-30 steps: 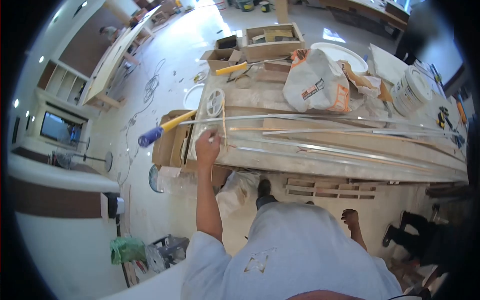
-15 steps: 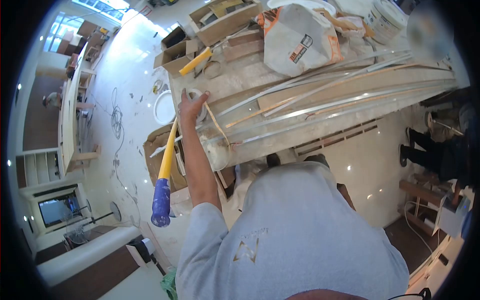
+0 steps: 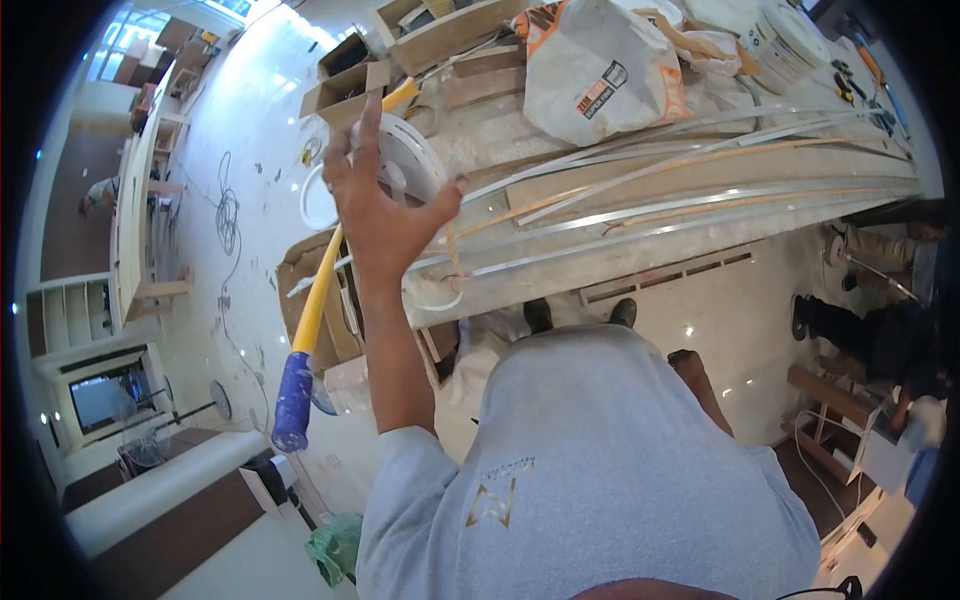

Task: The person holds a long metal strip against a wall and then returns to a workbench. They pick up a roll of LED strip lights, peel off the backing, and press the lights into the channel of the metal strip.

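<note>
My left hand [image 3: 385, 220] is over the workbench's left end, its thumb and fingers spread wide around a white reel [image 3: 418, 158]. The reel looks tilted, with its round face partly behind my fingers. A thin light strip [image 3: 452, 250] hangs down near it and curls at the bench corner. Close to my left wrist, a yellow pole [image 3: 320, 285] with a blue grip slants downward. My right hand [image 3: 686, 368] hangs low beside my grey shirt, mostly hidden, and its fingers do not show clearly.
Long metal profiles [image 3: 640, 212] lie along the workbench [image 3: 560, 262]. Behind them are a white-and-orange bag [image 3: 600, 75], wooden boxes [image 3: 450, 40] and a white bucket [image 3: 785, 45]. A cardboard box [image 3: 310, 265] and a cable [image 3: 228, 225] are on the floor. Another person's dark-clothed legs [image 3: 850, 320] show at right.
My left hand has risen from the bench top toward the camera. The white reel has come up with it and shows more of its face. The view has shifted slightly.
</note>
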Demonstrator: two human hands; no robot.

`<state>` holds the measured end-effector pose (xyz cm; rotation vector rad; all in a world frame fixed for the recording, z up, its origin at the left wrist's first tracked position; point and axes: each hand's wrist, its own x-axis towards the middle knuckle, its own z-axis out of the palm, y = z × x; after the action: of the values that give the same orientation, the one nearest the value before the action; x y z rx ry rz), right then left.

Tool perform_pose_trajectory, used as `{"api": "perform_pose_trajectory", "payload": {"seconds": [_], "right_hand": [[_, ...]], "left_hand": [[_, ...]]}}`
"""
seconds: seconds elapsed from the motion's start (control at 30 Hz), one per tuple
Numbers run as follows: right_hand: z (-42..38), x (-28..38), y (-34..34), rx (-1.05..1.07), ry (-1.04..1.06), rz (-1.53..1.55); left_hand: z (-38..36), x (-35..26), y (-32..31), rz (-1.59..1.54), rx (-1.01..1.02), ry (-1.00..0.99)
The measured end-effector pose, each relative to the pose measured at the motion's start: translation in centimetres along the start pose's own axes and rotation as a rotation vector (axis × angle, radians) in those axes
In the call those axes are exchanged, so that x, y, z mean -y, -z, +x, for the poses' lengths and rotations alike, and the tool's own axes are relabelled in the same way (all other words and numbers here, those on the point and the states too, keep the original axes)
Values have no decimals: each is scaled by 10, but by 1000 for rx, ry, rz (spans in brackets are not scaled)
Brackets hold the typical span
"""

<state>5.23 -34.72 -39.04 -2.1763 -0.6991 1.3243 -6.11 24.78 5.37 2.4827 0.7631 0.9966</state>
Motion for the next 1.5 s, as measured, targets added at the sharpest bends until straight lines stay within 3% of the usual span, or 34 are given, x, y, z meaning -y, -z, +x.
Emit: {"api": "perform_pose_trajectory", "payload": {"seconds": [0.07, 0.13, 0.2, 0.3, 0.4, 0.47, 0.53, 0.63, 0.73, 0.77, 0.8, 0.83, 0.87, 0.93, 0.97, 1.03, 1.1, 1.13, 1.2, 1.23, 1.33, 1.4, 1.5], "right_hand": [[13, 4, 26, 30, -54, 226], [24, 16, 46, -15, -35, 128], [35, 37, 63, -134, -10, -44], [24, 137, 97, -172, 95, -86], [20, 214, 113, -89, 214, -56], [5, 303, 137, 179, 219, -199], [-15, 372, 148, 315, 540, -97], [-72, 495, 167, 511, 1310, 120], [-124, 567, 165, 890, 1708, 476], [-140, 583, 164, 870, 1679, 451], [-155, 597, 162, 782, 1822, 529], [-162, 606, 159, 702, 1983, 616], [-163, 610, 158, 724, 1993, 623], [-160, 616, 157, 224, 2053, 518], [-149, 620, 159, 256, 2074, 530], [-120, 624, 163, 412, 2323, 375], [-116, 602, 163, 760, 1780, 541], [-105, 599, 150, 625, 1666, 412], [-83, 593, 113, 425, 1398, 238], [-74, 591, 91, 358, 1238, 192], [-45, 588, 32, 183, 1162, 100], [-25, 587, 8, -3, 1276, 55], [-6, 575, -11, 130, 1169, 4]], "left_hand": [[-7, -30, 18, 26, -36, -101], [-21, -54, 33, 106, -148, -350], [-54, -61, 38, 143, -158, -389], [-109, -65, 51, 317, -128, -498], [-165, -65, 55, 357, -154, -426], [-194, -64, 61, 440, -118, -172], [-205, -52, 66, 390, -163, -86], [-228, -8, 66, -80, -650, 401], [-250, 60, 95, -480, -1007, 690], [-253, 81, 108, -646, -1092, 790], [-250, 90, 116, -805, -1176, 889], [-227, 76, 116, -828, -1308, 988], [-227, 86, 118, -815, -1329, 976], [-243, 122, 141, -931, -1323, 980], [-240, 127, 149, -1071, -1294, 1009], [-237, 127, 147, -1089, -1259, 1002], [-215, 101, 139, -1128, -1192, 1059], [-202, 81, 136, -1126, -1172, 1105], [-230, 110, 125, -1224, -995, 949], [-224, 94, 120, -1213, -1010, 937], [-197, 36, 85, -1254, -937, 802], [-193, 21, 73, -1348, -917, 790], [-194, 10, 64, -1334, -888, 809]]}}
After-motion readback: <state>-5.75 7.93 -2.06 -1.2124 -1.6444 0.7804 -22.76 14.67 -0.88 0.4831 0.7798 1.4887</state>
